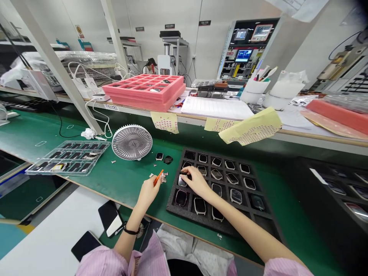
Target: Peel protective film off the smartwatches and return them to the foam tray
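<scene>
Fingers [155, 184] of left hand [147, 193] pinch orange tool [159, 177] beside scraps [164, 179] on tabletop [126, 184]. Right hand [198, 182] at watch [182, 181], near left edge of tray [176, 209]; cannot tell whether gripped. Watch probably best handled by its rim, fingertips off glass, clear of slot walls; tool tip best kept off screens.

An electronics assembly workshop, with green workbenches [304, 214], parts trays and machines [244, 50].
</scene>
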`<act>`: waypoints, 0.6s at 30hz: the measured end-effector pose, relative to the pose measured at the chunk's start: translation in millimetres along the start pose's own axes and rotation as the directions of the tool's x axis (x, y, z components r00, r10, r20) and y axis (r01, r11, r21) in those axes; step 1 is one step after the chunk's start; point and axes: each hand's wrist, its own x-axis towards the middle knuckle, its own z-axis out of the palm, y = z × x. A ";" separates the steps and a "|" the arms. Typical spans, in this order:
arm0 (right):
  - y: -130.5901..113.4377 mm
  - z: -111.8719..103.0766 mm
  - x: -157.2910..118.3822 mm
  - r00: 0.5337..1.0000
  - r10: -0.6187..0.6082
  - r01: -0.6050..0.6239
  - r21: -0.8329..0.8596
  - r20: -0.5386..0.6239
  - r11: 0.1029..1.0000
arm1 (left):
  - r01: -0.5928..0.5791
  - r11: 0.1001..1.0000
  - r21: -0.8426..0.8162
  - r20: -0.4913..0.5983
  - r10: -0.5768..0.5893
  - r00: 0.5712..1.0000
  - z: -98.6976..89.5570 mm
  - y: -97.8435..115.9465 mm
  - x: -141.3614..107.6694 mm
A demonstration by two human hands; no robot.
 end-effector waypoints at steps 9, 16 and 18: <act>15.0 -37.0 -32.5 0.986 0.157 -0.123 -0.385 0.058 0.915 | 0.029 0.996 0.079 0.014 -0.030 0.999 1.2 0.0 5.1; 21.3 -31.4 -33.5 0.949 0.270 -0.203 -0.342 0.163 0.918 | 0.016 0.995 0.094 0.060 -0.022 0.998 1.1 2.8 5.9; 24.6 -32.1 -31.7 0.946 0.269 -0.204 -0.315 0.179 0.927 | 0.020 0.995 0.100 0.072 -0.027 0.997 0.8 3.2 5.8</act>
